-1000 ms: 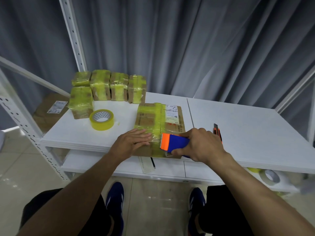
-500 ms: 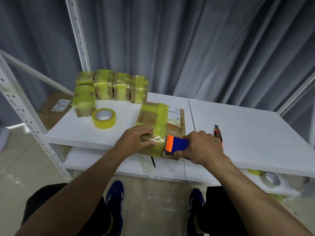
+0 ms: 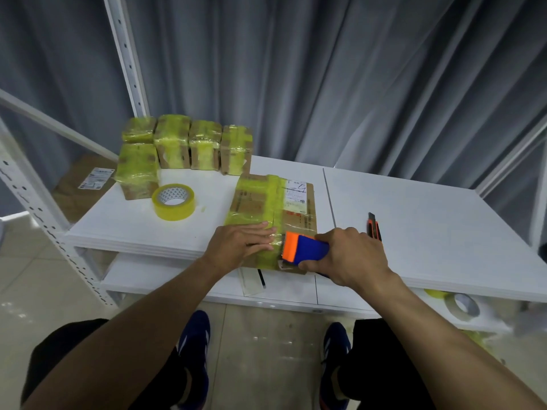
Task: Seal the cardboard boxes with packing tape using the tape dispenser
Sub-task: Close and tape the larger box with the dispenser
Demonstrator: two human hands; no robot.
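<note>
The right hand (image 3: pixel 352 255) grips the blue-and-orange tape dispenser (image 3: pixel 305 249), its orange end on the cardboard box (image 3: pixel 299 220) just left of the knuckles. The left hand (image 3: pixel 239 244), fingers flat, presses the yellow tape (image 3: pixel 266 255) beside it. A slackened press could let the box slide, wrinkling the strip.

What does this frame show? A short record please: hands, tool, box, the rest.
left hand: flat, fingers straight, pressing on the cardboard box
right hand: grips the tape dispenser
tape dispenser: blue, orange front, at the box's near end
cardboard box: on the table, partly taped, label visible
small boxes: five, taped, back left
tape roll: lying flat, in front of them
utility knife: on the table, beyond the right hand
</note>
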